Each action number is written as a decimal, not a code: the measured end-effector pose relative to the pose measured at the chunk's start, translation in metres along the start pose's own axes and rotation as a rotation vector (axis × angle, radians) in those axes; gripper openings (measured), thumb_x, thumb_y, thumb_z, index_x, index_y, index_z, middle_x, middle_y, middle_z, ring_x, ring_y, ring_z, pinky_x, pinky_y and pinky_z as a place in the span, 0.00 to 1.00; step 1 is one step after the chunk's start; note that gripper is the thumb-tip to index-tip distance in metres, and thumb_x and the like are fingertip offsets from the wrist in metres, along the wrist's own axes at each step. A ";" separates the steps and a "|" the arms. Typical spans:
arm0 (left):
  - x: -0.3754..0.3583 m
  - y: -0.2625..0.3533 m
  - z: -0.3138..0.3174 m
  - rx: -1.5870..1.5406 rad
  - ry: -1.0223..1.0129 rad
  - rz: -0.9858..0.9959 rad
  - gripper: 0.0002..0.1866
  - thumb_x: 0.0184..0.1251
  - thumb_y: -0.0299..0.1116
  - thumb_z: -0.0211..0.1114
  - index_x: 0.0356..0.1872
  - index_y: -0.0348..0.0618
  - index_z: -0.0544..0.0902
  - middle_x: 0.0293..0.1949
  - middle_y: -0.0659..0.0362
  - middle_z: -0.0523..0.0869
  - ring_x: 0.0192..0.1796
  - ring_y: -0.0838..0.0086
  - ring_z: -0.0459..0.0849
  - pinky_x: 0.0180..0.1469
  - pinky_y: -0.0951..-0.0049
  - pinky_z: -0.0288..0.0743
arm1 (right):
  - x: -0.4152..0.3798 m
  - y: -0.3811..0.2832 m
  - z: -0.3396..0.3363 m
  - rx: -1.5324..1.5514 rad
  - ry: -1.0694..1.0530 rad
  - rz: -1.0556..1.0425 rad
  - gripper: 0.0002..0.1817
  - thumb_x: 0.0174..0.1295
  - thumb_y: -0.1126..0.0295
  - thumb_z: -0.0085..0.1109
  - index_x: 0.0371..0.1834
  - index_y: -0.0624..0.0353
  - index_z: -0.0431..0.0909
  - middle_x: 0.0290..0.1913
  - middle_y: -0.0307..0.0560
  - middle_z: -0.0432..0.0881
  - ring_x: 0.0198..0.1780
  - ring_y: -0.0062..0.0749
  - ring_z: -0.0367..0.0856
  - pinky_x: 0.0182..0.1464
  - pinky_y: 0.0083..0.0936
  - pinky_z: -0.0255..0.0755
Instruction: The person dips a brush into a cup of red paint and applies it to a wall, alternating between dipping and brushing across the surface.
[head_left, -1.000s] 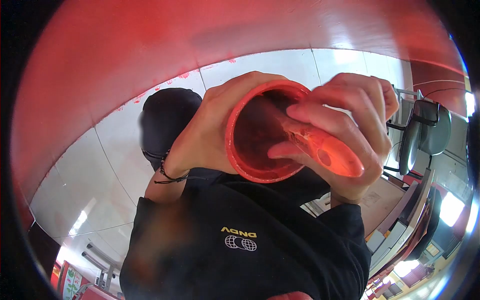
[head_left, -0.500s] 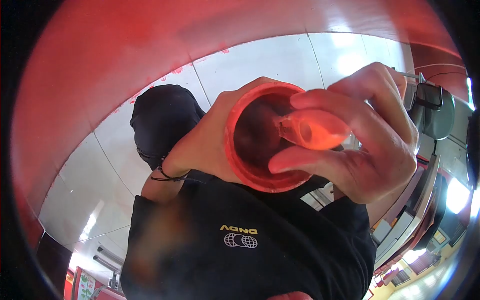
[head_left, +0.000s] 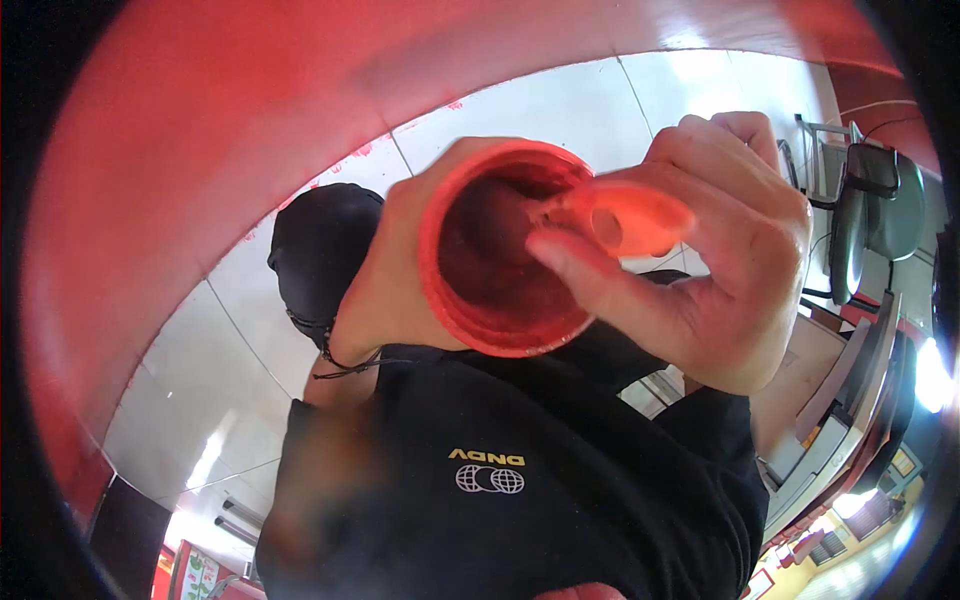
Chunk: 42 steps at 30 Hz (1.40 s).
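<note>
My left hand (head_left: 395, 265), with a dark cord bracelet at its wrist, wraps round the outside of a red tub (head_left: 432, 270). The tub's open mouth faces me. Its inside is dark and reddish, and what lies deep in it is hard to make out. At the tub's right rim, my right hand (head_left: 720, 240) pinches the orange handle of a paintbrush (head_left: 640, 220) between thumb and fingers. A hole shows in the handle's end. The brush's lower end points into the tub and is mostly hidden.
A glossy red wall (head_left: 250, 110) curves across the top. White floor tiles (head_left: 190, 370) below it carry red smears along the edge. A dark chair (head_left: 880, 215) stands at right, near a desk (head_left: 840, 450) with things on it. A rounded black cloth shape (head_left: 325, 245) is beyond my left forearm.
The tub and both hands have shifted slightly up and left in view. The paintbrush has tilted, and my right thumb sits nearer its lower part.
</note>
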<state>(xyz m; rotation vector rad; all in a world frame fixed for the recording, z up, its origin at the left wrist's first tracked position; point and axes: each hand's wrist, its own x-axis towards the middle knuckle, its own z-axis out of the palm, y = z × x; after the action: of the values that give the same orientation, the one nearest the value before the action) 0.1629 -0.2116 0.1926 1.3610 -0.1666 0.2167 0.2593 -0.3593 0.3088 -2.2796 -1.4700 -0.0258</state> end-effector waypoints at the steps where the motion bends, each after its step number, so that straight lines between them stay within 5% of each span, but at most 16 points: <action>1: -0.001 0.000 -0.001 0.037 0.026 0.002 0.45 0.33 0.35 0.85 0.58 0.38 0.73 0.50 0.55 0.83 0.52 0.72 0.82 0.54 0.69 0.76 | 0.000 0.001 0.002 -0.012 0.045 -0.015 0.16 0.34 0.62 0.80 0.24 0.58 0.84 0.19 0.36 0.73 0.22 0.28 0.69 0.34 0.26 0.59; 12: -0.008 -0.008 -0.011 0.430 0.272 0.075 0.44 0.33 0.36 0.84 0.58 0.38 0.74 0.50 0.54 0.83 0.51 0.70 0.82 0.53 0.68 0.76 | -0.008 0.001 0.021 0.043 0.030 -0.007 0.11 0.38 0.66 0.74 0.23 0.54 0.81 0.23 0.38 0.76 0.23 0.31 0.74 0.28 0.27 0.64; 17: -0.002 -0.015 -0.022 0.746 0.308 0.279 0.41 0.35 0.38 0.82 0.57 0.37 0.75 0.50 0.53 0.83 0.50 0.67 0.82 0.54 0.68 0.76 | -0.009 0.007 0.028 0.138 -0.018 0.018 0.11 0.40 0.69 0.73 0.26 0.57 0.80 0.25 0.41 0.76 0.24 0.35 0.76 0.25 0.29 0.68; 20: -0.013 -0.016 -0.009 0.341 0.553 -0.002 0.41 0.35 0.37 0.81 0.57 0.37 0.75 0.51 0.52 0.82 0.51 0.68 0.83 0.53 0.69 0.77 | -0.006 0.014 0.020 0.205 0.043 -0.001 0.10 0.41 0.70 0.73 0.24 0.59 0.80 0.23 0.41 0.74 0.22 0.36 0.75 0.23 0.29 0.68; 26: 0.002 -0.028 -0.022 0.516 0.306 0.302 0.42 0.35 0.37 0.81 0.58 0.37 0.74 0.52 0.52 0.82 0.50 0.68 0.83 0.52 0.70 0.77 | -0.002 0.015 0.005 0.224 0.153 -0.051 0.08 0.43 0.72 0.73 0.21 0.59 0.81 0.20 0.42 0.73 0.19 0.35 0.73 0.21 0.27 0.66; 29: 0.003 -0.017 -0.010 0.437 0.336 0.180 0.41 0.36 0.37 0.81 0.57 0.36 0.75 0.52 0.51 0.82 0.49 0.68 0.84 0.52 0.71 0.78 | -0.002 0.014 0.014 0.193 0.133 -0.037 0.09 0.43 0.71 0.73 0.23 0.59 0.81 0.21 0.42 0.75 0.20 0.35 0.75 0.23 0.26 0.69; 42: 0.010 -0.015 -0.011 0.517 0.222 0.238 0.42 0.31 0.36 0.84 0.55 0.37 0.77 0.50 0.52 0.83 0.48 0.66 0.85 0.51 0.70 0.79 | 0.004 0.011 0.025 0.079 0.009 0.034 0.08 0.44 0.70 0.71 0.25 0.59 0.81 0.23 0.45 0.78 0.22 0.40 0.78 0.26 0.29 0.73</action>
<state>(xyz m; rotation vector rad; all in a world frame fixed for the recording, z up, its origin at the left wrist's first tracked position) 0.1761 -0.2029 0.1784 1.8167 -0.0878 0.6416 0.2655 -0.3512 0.2828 -2.2375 -1.4018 0.0314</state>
